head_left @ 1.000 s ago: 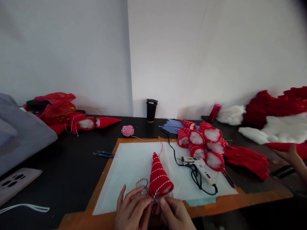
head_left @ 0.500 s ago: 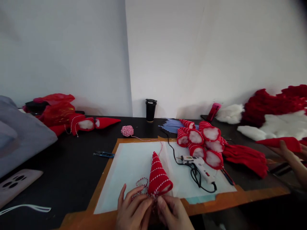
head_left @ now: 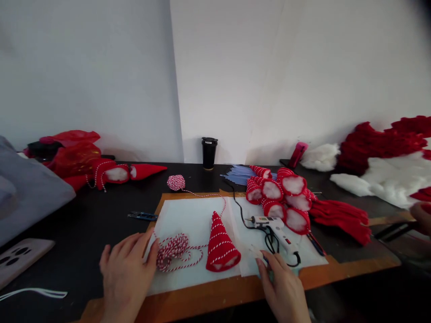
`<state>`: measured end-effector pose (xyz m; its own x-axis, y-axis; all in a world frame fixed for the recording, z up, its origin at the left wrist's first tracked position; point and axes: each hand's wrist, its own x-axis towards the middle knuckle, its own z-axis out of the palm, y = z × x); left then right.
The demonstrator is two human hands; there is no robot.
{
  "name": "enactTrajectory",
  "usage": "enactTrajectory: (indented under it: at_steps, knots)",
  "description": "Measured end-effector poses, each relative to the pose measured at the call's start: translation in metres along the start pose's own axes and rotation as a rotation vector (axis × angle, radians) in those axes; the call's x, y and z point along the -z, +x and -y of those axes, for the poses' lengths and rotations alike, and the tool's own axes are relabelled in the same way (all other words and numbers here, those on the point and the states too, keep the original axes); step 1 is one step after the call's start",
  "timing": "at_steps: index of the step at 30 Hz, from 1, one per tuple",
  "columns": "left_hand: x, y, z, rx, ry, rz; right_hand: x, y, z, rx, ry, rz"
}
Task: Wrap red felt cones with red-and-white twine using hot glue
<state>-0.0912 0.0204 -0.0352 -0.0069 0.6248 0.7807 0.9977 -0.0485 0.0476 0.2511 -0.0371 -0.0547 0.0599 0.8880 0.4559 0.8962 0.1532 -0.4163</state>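
A red cone hat wound with red-and-white cord lies on the white sheet, its tip pointing away and white stuffing at its open base. Left of it rests a loose bundle of red-and-white cord, with a strand running to the hat. My left hand is at the bundle's left side, thumb and forefinger apart at the cord. To the right of the hat, my right hand grips small thread snips; their pale tips are blurred and their handle is mostly covered by my fingers.
A hot glue gun with a black lead lies before several stuffed red cones. Behind stand a cord ball and black tumbler. Blue snips and a phone are left. Another person's hand shows far right.
My hands have parted from the hat's base. The left moved left beside the cord bundle, now exposed; the right moved right, holding snips. The other person's red cone has moved mostly out of view.
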Motion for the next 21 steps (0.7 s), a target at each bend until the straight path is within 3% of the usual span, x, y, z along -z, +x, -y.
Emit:
enactTrajectory:
  at_steps: [2,4,7,9,14,21]
  knots:
    - [0.002,0.003,-0.01,-0.016,-0.081,-0.03,-0.003,0.003,-0.007,0.088,-0.178,-0.052]
    - [0.007,0.001,-0.028,-0.124,-0.251,-0.036,-0.006,0.006,-0.003,0.168,-0.216,-0.11]
    - [0.014,-0.004,-0.055,-0.313,-0.492,0.093,-0.003,0.01,0.016,0.246,-0.113,-0.186]
    - [0.016,-0.007,-0.067,-0.383,-0.565,0.192,0.0,0.014,0.031,0.321,-0.004,-0.154]
    - [0.013,-0.005,-0.083,-0.363,-0.644,0.255,0.001,0.027,0.056,0.523,0.092,0.024]
    - [0.012,-0.001,-0.097,-0.325,-0.736,0.248,-0.01,0.031,0.059,0.472,0.193,0.055]
